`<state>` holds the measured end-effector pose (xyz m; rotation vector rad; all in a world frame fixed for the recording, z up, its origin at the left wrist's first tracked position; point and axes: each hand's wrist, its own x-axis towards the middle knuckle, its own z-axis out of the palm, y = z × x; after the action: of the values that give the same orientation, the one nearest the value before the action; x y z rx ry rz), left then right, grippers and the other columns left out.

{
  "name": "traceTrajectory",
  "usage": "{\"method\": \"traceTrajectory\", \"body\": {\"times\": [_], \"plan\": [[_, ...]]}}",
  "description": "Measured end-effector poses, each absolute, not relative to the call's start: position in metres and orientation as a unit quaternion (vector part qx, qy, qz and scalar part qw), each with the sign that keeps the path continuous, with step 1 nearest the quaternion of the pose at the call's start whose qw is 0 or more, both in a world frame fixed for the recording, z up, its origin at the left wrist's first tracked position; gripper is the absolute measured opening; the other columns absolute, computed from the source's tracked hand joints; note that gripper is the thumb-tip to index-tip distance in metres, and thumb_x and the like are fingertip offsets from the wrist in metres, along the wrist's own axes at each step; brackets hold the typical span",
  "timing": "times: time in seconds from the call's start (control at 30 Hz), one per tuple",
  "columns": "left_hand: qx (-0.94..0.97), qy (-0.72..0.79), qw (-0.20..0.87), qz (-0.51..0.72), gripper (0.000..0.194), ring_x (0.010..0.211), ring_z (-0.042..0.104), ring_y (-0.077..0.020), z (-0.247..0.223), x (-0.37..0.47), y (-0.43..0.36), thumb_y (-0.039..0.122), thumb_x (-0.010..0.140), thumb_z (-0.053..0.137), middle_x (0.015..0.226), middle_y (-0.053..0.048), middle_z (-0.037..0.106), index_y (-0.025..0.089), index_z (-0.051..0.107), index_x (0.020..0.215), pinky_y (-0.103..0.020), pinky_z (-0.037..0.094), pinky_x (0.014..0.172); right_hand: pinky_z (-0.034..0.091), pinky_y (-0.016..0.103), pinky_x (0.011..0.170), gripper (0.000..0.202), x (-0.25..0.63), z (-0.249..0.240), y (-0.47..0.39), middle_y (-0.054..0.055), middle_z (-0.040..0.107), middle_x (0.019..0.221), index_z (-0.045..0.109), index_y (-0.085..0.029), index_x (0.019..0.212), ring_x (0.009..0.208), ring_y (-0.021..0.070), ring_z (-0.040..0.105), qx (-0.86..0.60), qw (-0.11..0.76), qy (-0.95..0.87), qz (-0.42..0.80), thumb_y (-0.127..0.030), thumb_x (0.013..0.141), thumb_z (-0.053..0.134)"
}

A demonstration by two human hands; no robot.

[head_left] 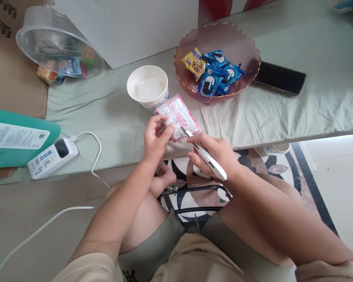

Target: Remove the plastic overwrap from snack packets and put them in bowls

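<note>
My left hand (157, 139) pinches the near left edge of a clear and pink plastic packet (182, 113) with whitish contents. A white utility knife (208, 158) is held in my right hand (216, 154), its dark blade tip pointing up-left and resting at the packet's surface. Just behind the packet stands a white paper cup (147, 87) with something clear or whitish inside. To the right of the cup, a pink ribbed bowl (247, 51) with a gold rim holds several blue snack packets (211, 80) and a yellow one (195, 64).
A black phone-like slab (279, 78) lies right of the bowl. On the left are a tilted clear tub (59, 43), a green bottle (20, 137) and a white power bank (53, 158) with a cable. A white box (135, 27) stands behind.
</note>
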<state>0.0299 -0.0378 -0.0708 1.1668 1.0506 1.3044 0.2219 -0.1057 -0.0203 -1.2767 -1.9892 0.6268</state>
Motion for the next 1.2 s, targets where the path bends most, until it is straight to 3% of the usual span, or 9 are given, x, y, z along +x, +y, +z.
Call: {"method": "traceTrajectory", "body": {"times": [0.27,0.43,0.6,0.7,0.8,0.93,1.2], "plan": [[0.443,0.406,0.549,0.581,0.039,0.056,0.051,-0.0059,-0.074,0.026,-0.031,0.047,0.079,0.086,0.073,0.006,0.056,0.029,0.061,0.103,-0.016,0.045,0.051,0.038,0.023,0.047,0.013,0.253,-0.008,-0.113,-0.005,0.060,0.054,0.066,-0.022,0.094,0.042,0.0099,0.050,-0.495,0.372,-0.759,0.202,-0.032,0.094,0.058],[0.565,0.389,0.499,0.529,0.034,0.057,0.046,-0.0051,-0.076,0.027,-0.035,0.047,0.083,0.082,0.081,0.004,0.054,0.029,0.065,0.107,-0.015,0.041,0.049,0.043,0.028,0.057,0.025,0.273,-0.011,-0.099,0.001,0.070,0.074,0.069,-0.022,0.110,0.055,0.0140,0.058,-0.595,0.320,-0.715,0.181,-0.033,0.089,0.061],[0.599,0.365,0.477,0.530,0.035,0.064,0.050,-0.0067,-0.078,0.028,-0.035,0.048,0.085,0.079,0.087,0.003,0.055,0.031,0.062,0.110,-0.016,0.045,0.054,0.043,0.031,0.060,0.027,0.281,-0.008,-0.092,-0.001,0.059,0.063,0.073,-0.022,0.103,0.056,0.0162,0.054,-0.630,0.322,-0.680,0.191,-0.041,0.093,0.056],[0.587,0.364,0.499,0.523,0.039,0.063,0.051,-0.0062,-0.078,0.027,-0.035,0.048,0.084,0.080,0.092,0.002,0.056,0.031,0.060,0.113,-0.016,0.045,0.054,0.043,0.032,0.062,0.023,0.289,-0.007,-0.090,-0.002,0.057,0.061,0.072,-0.023,0.105,0.056,0.0170,0.053,-0.699,0.324,-0.622,0.137,-0.035,0.087,0.063],[0.584,0.359,0.511,0.519,0.040,0.063,0.050,-0.0057,-0.078,0.026,-0.035,0.048,0.084,0.081,0.091,0.002,0.055,0.031,0.059,0.112,-0.016,0.045,0.053,0.047,0.036,0.069,0.030,0.296,-0.013,-0.083,0.000,0.064,0.067,0.070,-0.024,0.109,0.065,0.0211,0.061,-0.757,0.272,-0.582,0.118,-0.027,0.079,0.065],[0.578,0.354,0.525,0.515,0.040,0.064,0.050,-0.0056,-0.077,0.026,-0.035,0.047,0.084,0.081,0.091,0.003,0.055,0.031,0.058,0.112,-0.015,0.046,0.054,0.051,0.043,0.078,0.034,0.299,-0.018,-0.075,0.006,0.072,0.077,0.071,-0.022,0.112,0.078,0.0280,0.068,-0.801,0.191,-0.552,0.131,-0.028,0.080,0.063],[0.579,0.351,0.513,0.527,0.038,0.064,0.052,-0.0068,-0.086,0.023,-0.033,0.045,0.086,0.080,0.091,0.002,0.058,0.034,0.060,0.116,-0.019,0.046,0.053,0.057,0.041,0.085,0.034,0.289,-0.006,-0.127,0.009,0.075,0.104,0.068,-0.024,0.124,0.093,0.0247,0.070,-0.729,0.216,-0.627,0.167,-0.041,0.097,0.060]]}}
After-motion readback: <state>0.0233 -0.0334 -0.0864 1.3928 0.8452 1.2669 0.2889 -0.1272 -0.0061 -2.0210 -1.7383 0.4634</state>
